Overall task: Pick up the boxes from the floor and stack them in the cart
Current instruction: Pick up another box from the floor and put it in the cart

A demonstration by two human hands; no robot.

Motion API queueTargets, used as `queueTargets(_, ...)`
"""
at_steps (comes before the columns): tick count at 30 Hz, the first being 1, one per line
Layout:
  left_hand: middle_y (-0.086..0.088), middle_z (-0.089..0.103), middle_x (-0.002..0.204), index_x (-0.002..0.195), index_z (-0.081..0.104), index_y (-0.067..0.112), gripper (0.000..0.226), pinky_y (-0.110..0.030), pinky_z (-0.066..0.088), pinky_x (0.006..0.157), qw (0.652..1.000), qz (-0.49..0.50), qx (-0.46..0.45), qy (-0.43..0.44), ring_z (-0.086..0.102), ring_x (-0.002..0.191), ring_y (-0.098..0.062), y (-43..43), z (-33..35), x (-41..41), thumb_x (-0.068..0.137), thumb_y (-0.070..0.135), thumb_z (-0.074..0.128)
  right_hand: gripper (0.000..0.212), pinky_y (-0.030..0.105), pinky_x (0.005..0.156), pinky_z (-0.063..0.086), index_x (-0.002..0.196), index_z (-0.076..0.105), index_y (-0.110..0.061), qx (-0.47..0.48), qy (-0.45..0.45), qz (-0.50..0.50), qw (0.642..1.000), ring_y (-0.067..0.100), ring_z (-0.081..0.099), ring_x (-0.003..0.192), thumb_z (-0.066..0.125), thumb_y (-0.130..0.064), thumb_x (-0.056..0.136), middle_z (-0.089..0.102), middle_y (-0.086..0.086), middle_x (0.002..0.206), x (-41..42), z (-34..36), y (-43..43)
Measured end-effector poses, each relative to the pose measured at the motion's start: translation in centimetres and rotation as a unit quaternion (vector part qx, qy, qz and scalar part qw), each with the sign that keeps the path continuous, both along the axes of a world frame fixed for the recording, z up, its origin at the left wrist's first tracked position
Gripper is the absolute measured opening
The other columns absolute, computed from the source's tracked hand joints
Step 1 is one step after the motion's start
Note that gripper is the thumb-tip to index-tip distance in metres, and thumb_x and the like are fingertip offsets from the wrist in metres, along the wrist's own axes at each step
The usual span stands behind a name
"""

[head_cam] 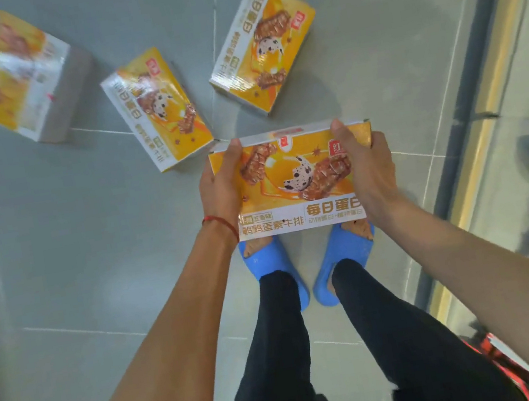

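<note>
I hold an orange and white snack box (pixel 291 182) flat in front of me, above my feet. My left hand (pixel 221 186) grips its left end and my right hand (pixel 366 163) grips its right end, fingers over the far edge. Three more boxes of the same kind lie on the grey tiled floor: one just beyond the held box at centre (pixel 156 108), one to the upper right (pixel 262 44), and a blurred one at the far left (pixel 25 75). No cart is in view.
A glass-fronted display case with a yellow rail (pixel 492 70) runs along the right side. My blue slippers (pixel 276 264) stand on the floor tiles under the held box. Something red and black (pixel 499 357) shows at the lower right.
</note>
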State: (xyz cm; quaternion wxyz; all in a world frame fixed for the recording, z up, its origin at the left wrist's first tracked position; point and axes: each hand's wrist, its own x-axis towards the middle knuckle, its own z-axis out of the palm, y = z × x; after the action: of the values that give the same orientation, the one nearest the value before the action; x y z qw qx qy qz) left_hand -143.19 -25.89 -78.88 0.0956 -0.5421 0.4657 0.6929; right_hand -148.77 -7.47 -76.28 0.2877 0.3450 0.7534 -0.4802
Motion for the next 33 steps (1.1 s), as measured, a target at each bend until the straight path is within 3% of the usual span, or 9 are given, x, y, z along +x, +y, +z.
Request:
queueTargets(2,0.000,0.078,0.085,0.105,0.068,0.016,0.016,-0.035,0.062,0.066,1.000,0.013,-0.007,0.015,0.076,0.079,-0.019,-1.1,5.0,-0.4,0.094,0.028,0.068,0.051,0.035,0.085,0.057,0.111,0.057,-0.022,-0.011,0.015,-0.007,1.000,0.010,0.072,0.090,0.070,-0.065,0.085,0.071,-0.007,0.099,-0.4,5.1,-1.3)
queueTargets(4,-0.006,0.078,0.099,0.118,0.067,0.013,0.030,-0.040,0.063,0.073,0.999,0.028,-0.007,0.037,0.076,0.088,-0.023,-2.0,10.0,-0.3,0.093,0.029,0.070,0.052,0.030,0.077,0.058,0.115,0.056,-0.019,-0.032,0.030,-0.010,0.999,0.007,0.074,0.086,0.073,-0.059,0.086,0.072,-0.006,0.099,-0.8,10.1,-2.4)
queueTargets(6,-0.010,0.076,0.107,0.126,0.064,0.011,0.039,-0.036,0.061,0.070,0.997,0.041,-0.015,0.058,0.076,0.092,-0.026,-3.0,15.0,0.1,0.092,0.029,0.070,0.054,0.027,0.073,0.058,0.120,0.054,-0.017,-0.042,0.045,0.000,0.998,0.006,0.074,0.084,0.074,-0.056,0.087,0.072,-0.006,0.100,-0.9,15.1,-3.5)
queueTargets(14,-0.008,0.077,0.107,0.126,0.062,0.021,0.034,-0.034,0.061,0.069,0.991,0.087,-0.042,0.094,0.076,0.091,-0.027,-4.6,33.2,4.9,0.095,0.033,0.066,0.055,0.047,0.090,0.061,0.118,0.051,-0.020,-0.074,0.063,0.068,0.993,0.015,0.076,0.091,0.076,-0.054,0.084,0.074,-0.001,0.105,0.9,32.4,-6.2)
queueTargets(17,-0.009,0.077,0.108,0.123,0.062,0.021,0.031,-0.035,0.062,0.069,0.986,0.127,-0.052,0.097,0.076,0.091,-0.028,-4.2,38.5,7.9,0.095,0.035,0.066,0.051,0.046,0.089,0.062,0.116,0.050,-0.021,-0.104,0.065,0.104,0.987,0.014,0.077,0.089,0.077,-0.051,0.085,0.074,0.001,0.106,2.3,37.2,-6.7)
queueTargets(22,-0.009,0.076,0.110,0.130,0.059,0.019,0.039,-0.037,0.063,0.073,0.965,0.203,-0.114,0.122,0.076,0.094,-0.029,-4.0,45.0,12.9,0.095,0.037,0.064,0.043,0.043,0.087,0.062,0.110,0.047,-0.026,-0.171,0.085,0.177,0.965,0.015,0.077,0.090,0.078,-0.045,0.087,0.074,0.002,0.107,5.0,43.4,-7.9)
queueTargets(27,-0.012,0.073,0.117,0.139,0.054,0.017,0.053,-0.042,0.063,0.079,0.926,0.313,-0.159,0.142,0.074,0.099,-0.030,-2.7,49.4,19.4,0.092,0.037,0.068,0.056,0.050,0.092,0.060,0.119,0.050,-0.018,-0.215,0.090,0.281,0.931,0.020,0.076,0.096,0.080,-0.047,0.083,0.073,0.005,0.111,8.1,47.9,-10.0)
queueTargets(30,-0.013,0.073,0.119,0.142,0.052,0.018,0.059,-0.047,0.062,0.083,0.904,0.367,-0.168,0.143,0.073,0.101,-0.032,-1.4,51.4,24.0,0.090,0.038,0.071,0.051,0.049,0.091,0.060,0.117,0.050,-0.018,-0.234,0.079,0.345,0.906,0.020,0.075,0.096,0.080,-0.043,0.085,0.072,0.005,0.111,11.2,49.9,-11.1)
queueTargets(33,-0.010,0.073,0.119,0.141,0.053,0.024,0.052,-0.044,0.062,0.084,0.875,0.420,-0.192,0.146,0.073,0.102,-0.030,-0.5,53.1,29.0,0.093,0.033,0.069,0.057,0.050,0.093,0.060,0.126,0.048,-0.016,-0.249,0.067,0.394,0.882,0.021,0.075,0.097,0.079,-0.043,0.086,0.072,0.006,0.113,15.1,51.1,-12.1)
